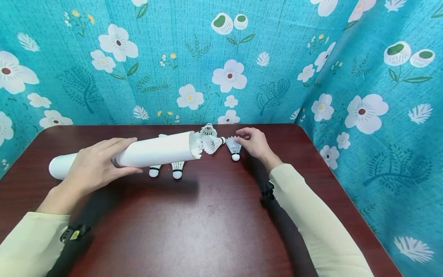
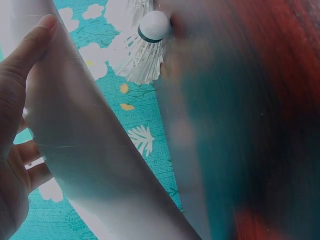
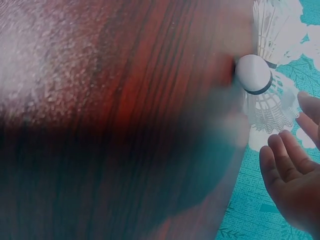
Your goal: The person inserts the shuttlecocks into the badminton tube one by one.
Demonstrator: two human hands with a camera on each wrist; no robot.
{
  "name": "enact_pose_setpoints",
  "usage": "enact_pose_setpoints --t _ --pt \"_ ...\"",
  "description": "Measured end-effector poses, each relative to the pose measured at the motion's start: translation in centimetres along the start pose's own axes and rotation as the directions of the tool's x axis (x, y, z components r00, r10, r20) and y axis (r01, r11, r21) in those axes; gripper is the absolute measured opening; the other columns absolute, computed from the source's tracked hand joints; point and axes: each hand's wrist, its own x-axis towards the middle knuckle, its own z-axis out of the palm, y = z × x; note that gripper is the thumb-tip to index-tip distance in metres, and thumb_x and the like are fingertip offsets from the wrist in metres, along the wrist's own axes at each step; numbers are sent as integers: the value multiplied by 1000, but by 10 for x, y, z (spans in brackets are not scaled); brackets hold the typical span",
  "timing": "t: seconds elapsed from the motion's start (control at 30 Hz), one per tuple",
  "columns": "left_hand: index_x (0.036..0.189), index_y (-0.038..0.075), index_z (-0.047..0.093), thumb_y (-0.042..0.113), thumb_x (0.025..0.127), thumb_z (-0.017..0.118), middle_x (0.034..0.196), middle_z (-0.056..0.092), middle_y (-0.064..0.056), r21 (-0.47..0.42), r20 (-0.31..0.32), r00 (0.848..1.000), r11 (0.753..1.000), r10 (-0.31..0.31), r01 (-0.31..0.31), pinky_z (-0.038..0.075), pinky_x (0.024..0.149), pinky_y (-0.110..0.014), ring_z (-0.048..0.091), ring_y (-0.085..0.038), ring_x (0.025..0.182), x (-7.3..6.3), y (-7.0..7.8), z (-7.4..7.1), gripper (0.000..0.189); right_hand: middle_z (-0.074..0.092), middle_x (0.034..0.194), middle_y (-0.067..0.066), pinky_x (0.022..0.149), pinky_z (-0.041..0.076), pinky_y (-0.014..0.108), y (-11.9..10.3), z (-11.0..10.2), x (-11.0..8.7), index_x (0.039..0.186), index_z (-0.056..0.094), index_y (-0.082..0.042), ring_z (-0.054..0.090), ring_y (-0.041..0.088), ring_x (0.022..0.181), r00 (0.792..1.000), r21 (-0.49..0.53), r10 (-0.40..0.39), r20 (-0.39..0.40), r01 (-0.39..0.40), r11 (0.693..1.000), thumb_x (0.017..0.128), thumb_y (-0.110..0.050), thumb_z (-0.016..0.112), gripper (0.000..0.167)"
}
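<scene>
In the head view my left hand [image 1: 93, 163] grips a long white tube [image 1: 157, 149], thumb below and fingers over the top. The tube lies slanted, its jagged mouth toward the right. Close to that mouth are two shuttlecocks, one [image 1: 212, 144] with its cork to the right and another [image 1: 209, 130] behind it. My right hand [image 1: 254, 143] is at the feather end of a white shuttlecock [image 1: 233, 147], whose cork points toward me. In the right wrist view the thumb is right by its skirt [image 3: 272, 112], the other fingers loosely bent with a gap to the thumb.
Two more shuttlecocks, one [image 1: 154, 171] left of the other [image 1: 177, 170], lie partly hidden behind the tube, corks toward me. Everything rests on a dark red-brown table [image 1: 194, 231]. A blue flowered curtain [image 1: 166, 65] hangs behind the table and along its right side.
</scene>
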Motion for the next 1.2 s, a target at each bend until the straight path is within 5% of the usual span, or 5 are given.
enact_pose_setpoints --t 0.53,1.2 --pt "136 15 63 41 55 98 121 68 -10 0 13 999 999 -35 35 56 72 -54 66 -31 104 -8 4 2 92 73 104 9 81 50 38 10 0 -5 108 75 -7 65 24 93 999 -14 -1 34 1 1000 93 -14 72 17" --pt "137 16 64 44 57 97 121 69 -9 5 -3 1000 1000 -3 3 55 71 -53 67 -30 104 0 1 -4 91 72 88 7 71 46 34 16 -28 -23 97 76 -6 57 23 80 995 -5 -70 66 71 997 92 -13 75 9"
